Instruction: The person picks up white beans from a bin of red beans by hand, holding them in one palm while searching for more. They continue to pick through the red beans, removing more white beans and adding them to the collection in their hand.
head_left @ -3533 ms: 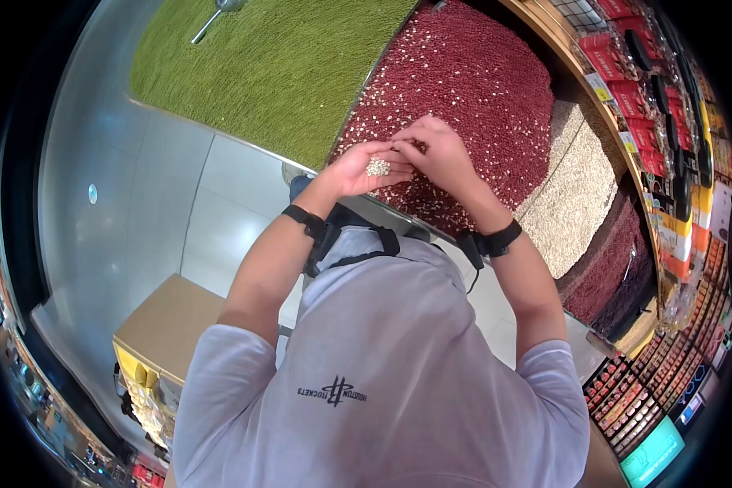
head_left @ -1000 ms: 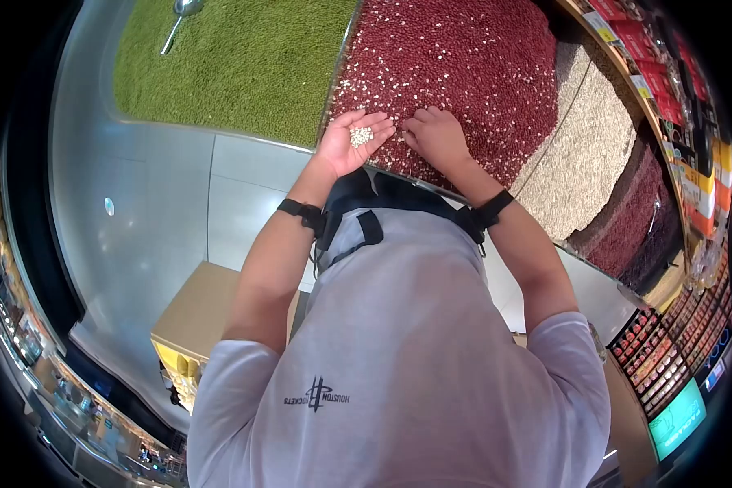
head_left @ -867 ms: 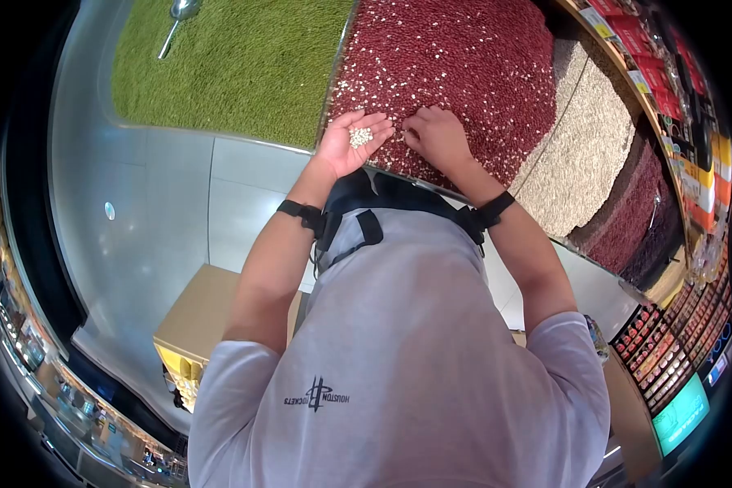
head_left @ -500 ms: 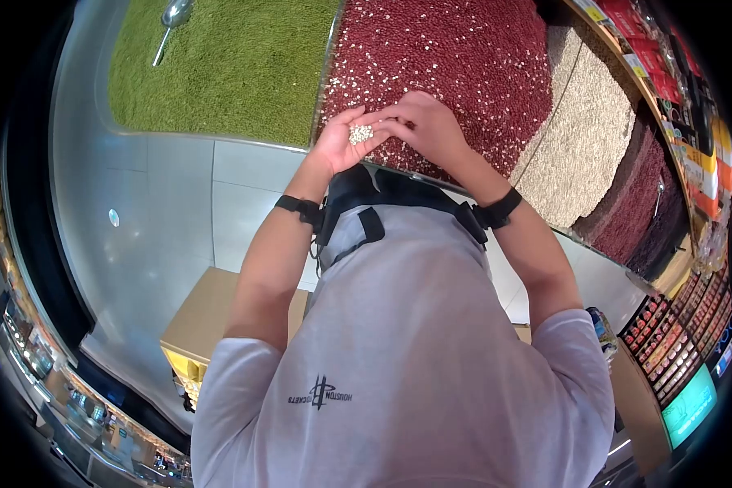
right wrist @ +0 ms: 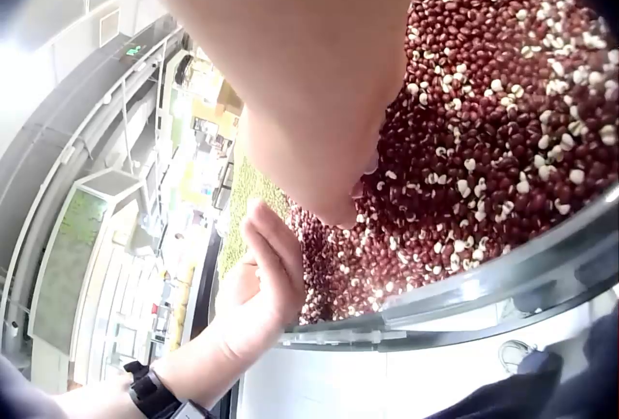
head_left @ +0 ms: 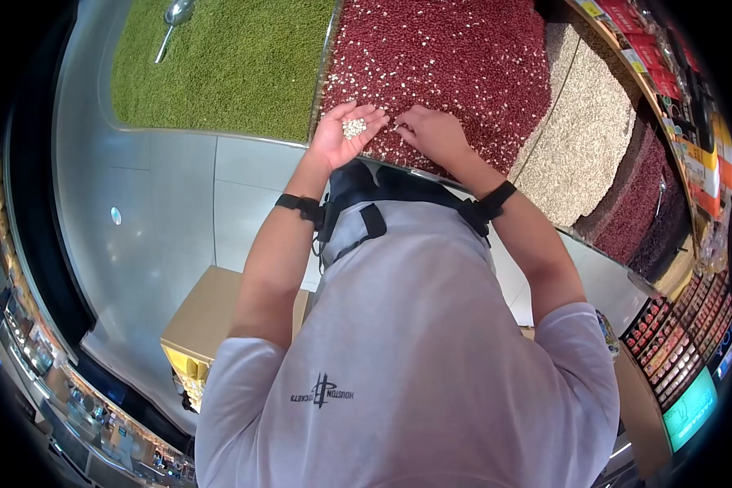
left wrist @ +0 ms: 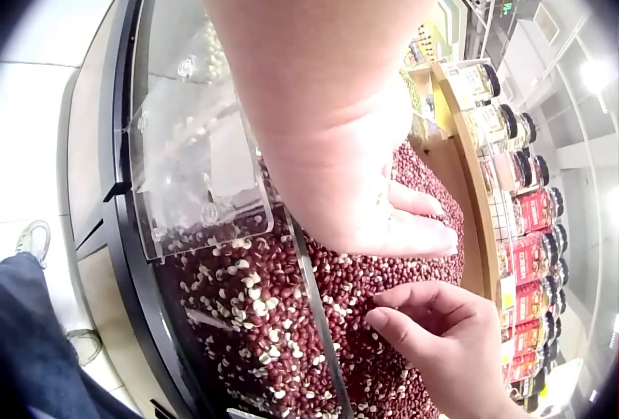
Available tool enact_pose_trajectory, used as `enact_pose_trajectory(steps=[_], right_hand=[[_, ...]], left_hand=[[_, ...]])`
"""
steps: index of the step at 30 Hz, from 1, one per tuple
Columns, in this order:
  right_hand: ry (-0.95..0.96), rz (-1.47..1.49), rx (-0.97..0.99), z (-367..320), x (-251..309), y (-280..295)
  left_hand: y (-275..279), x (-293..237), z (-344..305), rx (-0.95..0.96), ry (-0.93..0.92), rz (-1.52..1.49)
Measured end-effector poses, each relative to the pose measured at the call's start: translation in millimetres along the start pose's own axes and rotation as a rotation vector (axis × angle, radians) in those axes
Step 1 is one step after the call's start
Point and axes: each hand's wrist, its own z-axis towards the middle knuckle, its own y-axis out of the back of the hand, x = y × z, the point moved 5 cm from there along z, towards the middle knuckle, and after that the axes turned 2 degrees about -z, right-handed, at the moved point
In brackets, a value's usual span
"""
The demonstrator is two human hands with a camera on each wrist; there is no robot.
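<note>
Palm up, my left hand [head_left: 330, 140] carries a small heap of white beans [head_left: 354, 128] in its slightly cupped palm, the fingers nearly straight. To its right, my right hand [head_left: 436, 134] is palm down over the red beans [head_left: 455, 57], which have white beans scattered among them. In the left wrist view, the thumb and index finger of the right hand [left wrist: 450, 342] are bent towards each other, tips close together over the red beans. I cannot tell whether a bean lies between them. In the right wrist view its fingertips are hidden behind the hand.
Green beans [head_left: 220, 65] fill the bin on the left, with a metal scoop [head_left: 167, 28] on them. A pale grain heap [head_left: 586, 130] lies to the right. The bin's front rim [head_left: 419, 172] runs close to my waist. A cardboard-coloured box [head_left: 207, 305] stands lower left.
Half a second ago my right fingers were at the left hand's fingertips; now they are apart, moved right to the red beans. The left hand stays palm up with the white beans.
</note>
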Motion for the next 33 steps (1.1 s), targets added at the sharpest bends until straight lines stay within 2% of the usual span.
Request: enact_pose_trajectory(steps=[16, 18, 23, 25, 27, 29, 30, 31, 33], right_hand=[[-0.052, -0.144, 0.137, 10, 4, -20], [-0.093, 0.042, -0.021, 8, 1, -5], [-0.265, 0.298, -0.035, 5, -12, 17], [-0.451, 0.537, -0.009, 2, -28, 12], [-0.447, 0.596, -0.053, 2, -42, 5], [-0.502, 0.918, -0.203, 0, -58, -7], [-0.676, 1.043, -0.065, -2, -53, 1], [-0.678, 1.043, -0.066, -2, -53, 7], [-0.733, 1.42, 0.07, -4, -49, 7]], left_hand=[[0, 1, -2, 0.036, 0.005, -0.026], [0, 1, -2, 0.018, -0.003, -0.019], [-2, 1, -5, 0.002, -0.021, 0.016], [-2, 1, -4, -0.002, -0.019, 0.011], [-3, 1, -4, -0.006, -0.017, 0.006], [-2, 1, -4, -0.013, -0.013, 0.021], [-2, 0, -4, -0.013, -0.011, 0.021], [-1, 0, -3, -0.005, -0.01, 0.019], [-1, 1, -3, 0.003, -0.005, 0.017]])
